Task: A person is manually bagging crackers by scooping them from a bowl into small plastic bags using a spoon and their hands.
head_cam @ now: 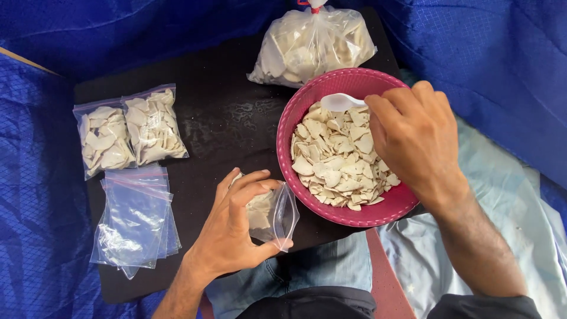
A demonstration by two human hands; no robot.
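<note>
My left hand (233,227) holds a small clear zip bag (277,215) upright and open at the near edge of a black board (224,112); a few pale flat chips lie inside it. My right hand (413,133) grips a white plastic spoon (341,102) over a pink bowl (354,217). The bowl is filled with pale, flat, broken chip pieces (336,159). The spoon's scoop points left, just above the pile.
Two filled small zip bags (130,130) lie at the board's left. A stack of empty zip bags (136,218) lies below them. A large tied clear bag of chips (313,44) sits behind the bowl. Blue cloth (490,59) surrounds the board.
</note>
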